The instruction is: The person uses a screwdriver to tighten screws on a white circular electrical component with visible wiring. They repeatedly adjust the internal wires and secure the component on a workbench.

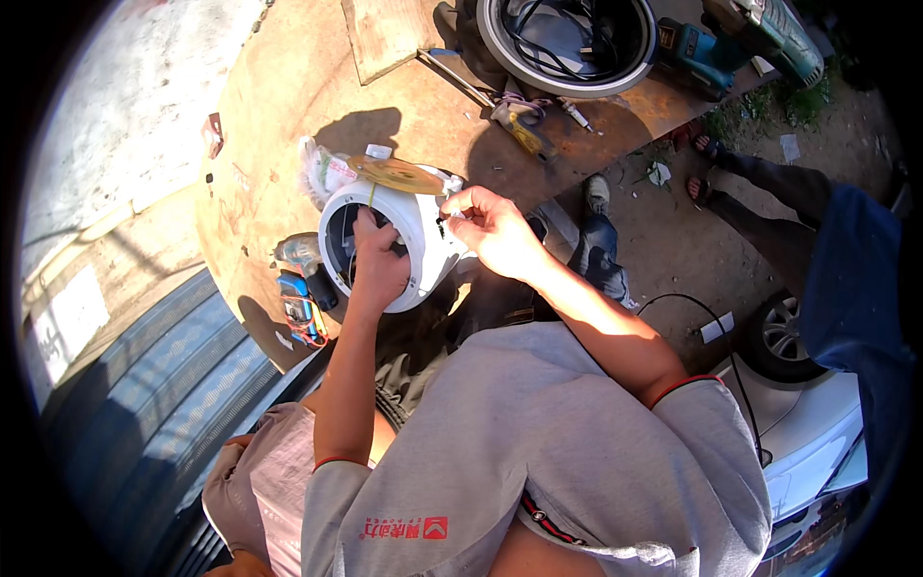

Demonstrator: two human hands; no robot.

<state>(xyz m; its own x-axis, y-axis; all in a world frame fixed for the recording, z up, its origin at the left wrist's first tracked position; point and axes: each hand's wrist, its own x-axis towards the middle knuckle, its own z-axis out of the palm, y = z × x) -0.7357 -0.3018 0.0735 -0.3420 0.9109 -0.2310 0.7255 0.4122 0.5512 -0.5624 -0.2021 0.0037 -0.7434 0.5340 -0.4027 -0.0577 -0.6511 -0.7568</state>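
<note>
A white round appliance housing (435, 252) lies on its side at the table's near edge, its open end facing left. My left hand (381, 264) reaches into that opening with fingers curled; whatever they grip is hidden. On the housing's right side, my right hand (495, 231) pinches with thumb and fingertips at something too small to make out, beside a small dark part. A yellowish round plate (399, 175) rests against the top of the housing. Behind it sits a crumpled clear plastic bag (322, 173).
A blue multimeter (302, 310) with red leads lies left of the housing. Farther back are a yellow-handled tool (522, 132), a wooden board (386, 38), a round pot (639, 72) with black cord and a teal power tool (694, 60). People are at left and right; a car wheel (777, 337) stands right.
</note>
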